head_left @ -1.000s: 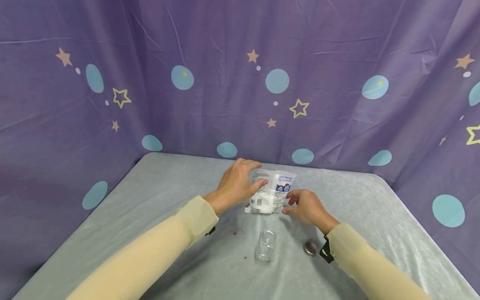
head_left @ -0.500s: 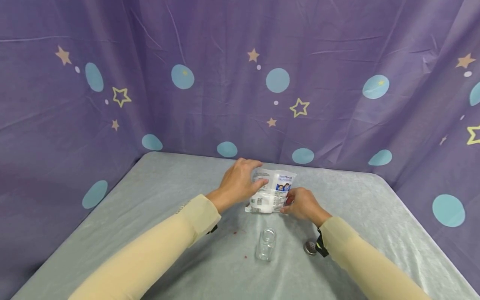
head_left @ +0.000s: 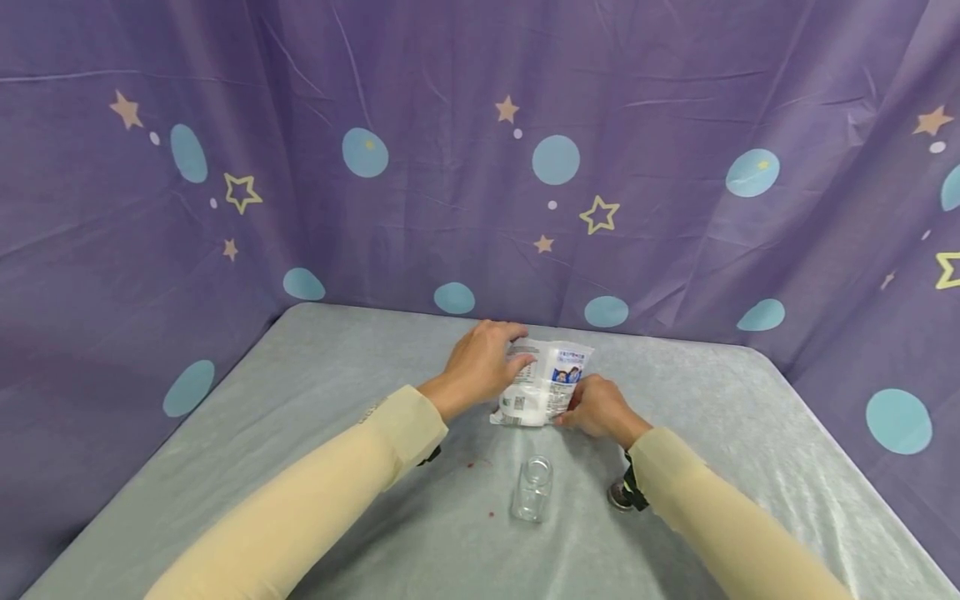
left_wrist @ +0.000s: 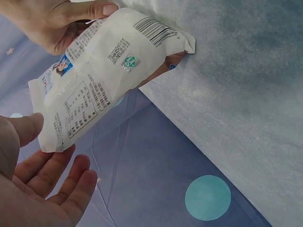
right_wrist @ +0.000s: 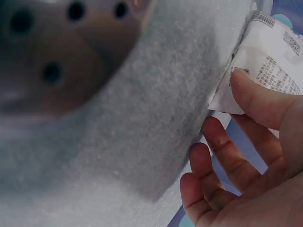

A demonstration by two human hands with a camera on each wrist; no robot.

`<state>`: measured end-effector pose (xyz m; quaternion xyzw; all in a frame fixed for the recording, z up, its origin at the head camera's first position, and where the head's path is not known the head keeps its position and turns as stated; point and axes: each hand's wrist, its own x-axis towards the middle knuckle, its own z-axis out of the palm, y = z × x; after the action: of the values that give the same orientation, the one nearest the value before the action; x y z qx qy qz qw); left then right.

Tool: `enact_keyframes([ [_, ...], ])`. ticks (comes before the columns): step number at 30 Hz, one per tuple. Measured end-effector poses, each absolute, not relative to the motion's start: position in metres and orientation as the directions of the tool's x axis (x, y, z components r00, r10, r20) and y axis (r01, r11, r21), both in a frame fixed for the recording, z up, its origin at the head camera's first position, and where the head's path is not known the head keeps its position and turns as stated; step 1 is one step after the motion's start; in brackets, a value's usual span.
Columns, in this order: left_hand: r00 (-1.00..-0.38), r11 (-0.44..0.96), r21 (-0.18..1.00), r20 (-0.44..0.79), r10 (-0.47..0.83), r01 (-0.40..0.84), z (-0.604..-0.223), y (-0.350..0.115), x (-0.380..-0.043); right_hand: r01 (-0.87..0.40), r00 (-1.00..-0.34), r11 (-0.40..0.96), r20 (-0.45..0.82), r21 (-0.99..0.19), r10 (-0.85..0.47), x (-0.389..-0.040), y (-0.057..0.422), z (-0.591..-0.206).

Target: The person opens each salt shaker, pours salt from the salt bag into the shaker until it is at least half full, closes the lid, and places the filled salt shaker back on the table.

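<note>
A white printed plastic packet (head_left: pixel 536 392) stands upright toward the back of the table, with a barcode and a small blue picture on its face. My left hand (head_left: pixel 480 362) holds its upper left corner, thumb in front and fingers behind; in the left wrist view the packet (left_wrist: pixel 109 61) tapers down to that hand (left_wrist: pixel 47 184). At the lower right corner my right hand (head_left: pixel 600 407) pinches the packet, thumb over the front and index finger behind. The other fingers of the right hand (right_wrist: pixel 251 161) spread loosely below it in the right wrist view.
Nearer the front lies a clear glass jar (head_left: pixel 532 492), uncapped. A round metal lid with holes (head_left: pixel 618 497) sits below my right wrist, partly covered by the wristband. Tiny red specks (head_left: pixel 470 466) dot the grey tablecloth (head_left: pixel 360 358). A purple curtain (head_left: pixel 465 208) hangs behind.
My right hand has come slightly left and its thumb and index finger have closed on the packet's lower right corner. The left hand has barely shifted; the packet has stayed put.
</note>
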<state>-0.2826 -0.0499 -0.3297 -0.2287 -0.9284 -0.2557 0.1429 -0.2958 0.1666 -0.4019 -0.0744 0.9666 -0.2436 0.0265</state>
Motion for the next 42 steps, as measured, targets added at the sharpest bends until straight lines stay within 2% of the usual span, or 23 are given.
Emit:
enact_keyframes([
  [7, -0.854, 0.763, 0.412, 0.385, 0.350, 0.499, -0.330, -0.049, -0.284, -0.124, -0.992, 0.883, 0.030, -0.453, -0.124, -0.297, 0.162, -0.404],
  [13, -0.850, 0.763, 0.409, 0.402, 0.341, 0.500, -0.330, -0.048, -0.284, -0.173, -0.984, 0.912, 0.114, -0.372, -0.140, -0.298, 0.162, -0.406],
  [21, -0.857, 0.770, 0.415, 0.401, 0.324, 0.486, -0.329, -0.047, -0.283, -0.175, -0.983, 0.929, 0.116, -0.325, -0.144, -0.296, 0.164, -0.403],
  [35, -0.843, 0.768, 0.406, 0.436, 0.314, 0.496, -0.326, -0.046, -0.278, -0.266, -0.964, 0.844, 0.131, -0.466, -0.231, -0.292, 0.172, -0.399],
  [42, -0.830, 0.760, 0.393, 0.447, 0.334, 0.518, -0.323, -0.044, -0.273, -0.265, -0.963, 0.793, 0.110, -0.549, -0.245, -0.286, 0.176, -0.395],
])
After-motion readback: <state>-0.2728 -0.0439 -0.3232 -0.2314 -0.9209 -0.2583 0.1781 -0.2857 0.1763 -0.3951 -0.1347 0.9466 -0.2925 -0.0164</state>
